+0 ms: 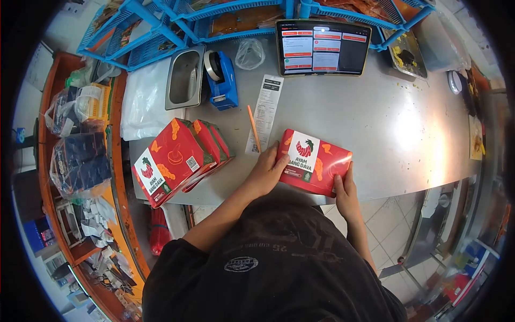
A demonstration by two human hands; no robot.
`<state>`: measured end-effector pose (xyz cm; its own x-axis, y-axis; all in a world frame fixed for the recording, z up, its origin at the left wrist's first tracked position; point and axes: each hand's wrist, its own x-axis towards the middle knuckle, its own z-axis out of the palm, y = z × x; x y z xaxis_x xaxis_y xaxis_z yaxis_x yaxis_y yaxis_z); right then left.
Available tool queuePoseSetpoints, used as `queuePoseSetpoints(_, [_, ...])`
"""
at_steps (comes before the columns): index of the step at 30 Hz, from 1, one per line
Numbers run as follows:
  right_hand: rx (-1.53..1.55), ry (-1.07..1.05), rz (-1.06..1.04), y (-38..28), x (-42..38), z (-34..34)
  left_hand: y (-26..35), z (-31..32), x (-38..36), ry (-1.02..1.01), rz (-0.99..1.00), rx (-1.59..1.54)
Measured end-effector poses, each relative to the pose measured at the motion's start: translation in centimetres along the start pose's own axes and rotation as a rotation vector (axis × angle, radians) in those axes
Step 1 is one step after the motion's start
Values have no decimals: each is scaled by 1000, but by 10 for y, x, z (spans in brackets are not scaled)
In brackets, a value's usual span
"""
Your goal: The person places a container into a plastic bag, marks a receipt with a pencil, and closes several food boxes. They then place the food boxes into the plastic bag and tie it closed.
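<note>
A red cardboard food box (328,152) with a white label reading "Ayam Bang Dava" is at the front edge of the steel counter, gripped from both sides. My left hand (269,170) closes on its left end, and my right hand (347,194) closes on its right end. To the left stand several more red boxes (173,155), tilted and leaning together. Just beyond my left hand lie a long printed receipt (266,104) and an orange pencil-like stick (253,127).
Toward the back are a steel container (185,80), a blue tape dispenser (222,86), a clear plastic bag (250,54) and a tablet (323,47). Blue racks (185,24) line the rear. A tray with yellow scraps (405,56) sits at right; plastic sheets (145,102) lie left.
</note>
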<state>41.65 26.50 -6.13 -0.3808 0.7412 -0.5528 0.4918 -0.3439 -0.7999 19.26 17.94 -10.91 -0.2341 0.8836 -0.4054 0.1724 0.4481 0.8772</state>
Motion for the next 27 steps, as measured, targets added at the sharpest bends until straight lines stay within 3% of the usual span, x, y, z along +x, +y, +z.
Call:
queuePoseSetpoints(2, [-9,-25,45,-3,2,-1,10,-6,-3,28,5,12])
queuePoseSetpoints(4, [-17,61,-408,-2,-15,-4,23,-12,-19,80,438,73])
queuePoseSetpoints(6, [-88,22,-438,13,-16,-9,13,-13,-20,44,537,156])
queuePoseSetpoints(8, [-507,61,-569,18,-13,-11,3,-13,-16,11,646,237])
queuePoseSetpoints(10, [-464,117,-540,25,-11,-10,-5,-15,-10,76,768,319])
queuePoseSetpoints(12, [-568,182,-678,46,-2,-12,-10,-14,-5,108,799,348])
queuePoseSetpoints(20, [-530,239,-748,57,7,0,-16,-5,-13,94,731,327])
queuePoseSetpoints(22, [-530,265,-773,60,12,3,7,-10,-13,119,749,704])
queuePoseSetpoints(24, [-290,191,-670,67,16,1,45,-4,0,67,710,747])
queuePoseSetpoints(27, [-302,193,-709,52,12,-7,55,4,30,-32,702,819])
